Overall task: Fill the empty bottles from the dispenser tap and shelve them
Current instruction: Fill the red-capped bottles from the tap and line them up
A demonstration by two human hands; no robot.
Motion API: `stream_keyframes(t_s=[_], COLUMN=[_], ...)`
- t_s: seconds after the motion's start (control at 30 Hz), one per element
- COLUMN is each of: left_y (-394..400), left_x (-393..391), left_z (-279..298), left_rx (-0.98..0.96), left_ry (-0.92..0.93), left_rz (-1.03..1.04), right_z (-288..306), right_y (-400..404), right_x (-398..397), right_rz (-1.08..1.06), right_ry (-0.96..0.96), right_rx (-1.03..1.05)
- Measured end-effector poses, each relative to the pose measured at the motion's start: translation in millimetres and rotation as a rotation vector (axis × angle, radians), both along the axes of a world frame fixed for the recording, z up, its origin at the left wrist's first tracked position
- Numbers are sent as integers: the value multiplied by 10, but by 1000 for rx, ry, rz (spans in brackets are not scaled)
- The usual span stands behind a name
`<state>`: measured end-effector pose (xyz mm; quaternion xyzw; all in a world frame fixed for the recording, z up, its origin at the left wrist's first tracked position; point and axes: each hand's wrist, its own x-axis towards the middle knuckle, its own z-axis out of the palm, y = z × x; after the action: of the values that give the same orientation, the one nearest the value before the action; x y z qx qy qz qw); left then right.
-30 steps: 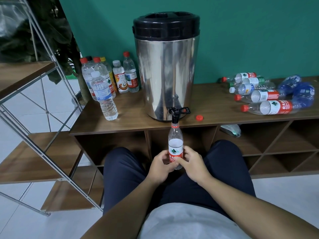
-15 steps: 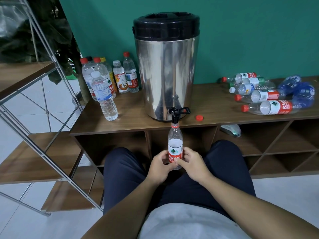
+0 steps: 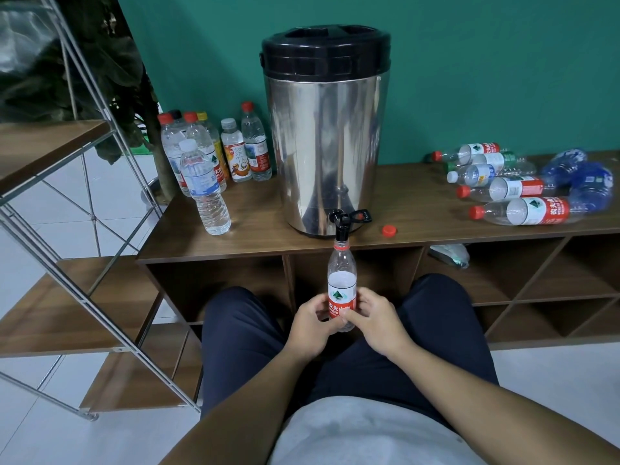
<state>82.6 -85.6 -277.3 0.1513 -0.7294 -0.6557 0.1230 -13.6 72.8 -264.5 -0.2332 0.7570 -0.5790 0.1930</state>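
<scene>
Head | both hands' grip clamps bottle (image 3: 341, 280) under tap (image 3: 342, 223) | loose cap (image 3: 389, 230) nearby, seemingly its own

left grip (image 3: 310, 318), right grip (image 3: 370, 317), both curled

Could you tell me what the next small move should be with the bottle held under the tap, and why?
Probably keep the bottle steady under the tap. Both the left hand and the right hand grip its lower half, its open neck sits right at the spout, and its red cap lies on the counter. The fill level is unclear.
</scene>
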Motion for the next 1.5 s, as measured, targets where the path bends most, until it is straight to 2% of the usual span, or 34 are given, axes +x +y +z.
stream_keyframes(t_s=[1.5], left_y=[-2], left_x=[32], left_z=[42], left_rx=[-37], left_ry=[-10], left_rz=[-5], right_z=[72], right_y=[20], right_x=[43], right_rz=[1], right_ry=[6], right_rx=[-10])
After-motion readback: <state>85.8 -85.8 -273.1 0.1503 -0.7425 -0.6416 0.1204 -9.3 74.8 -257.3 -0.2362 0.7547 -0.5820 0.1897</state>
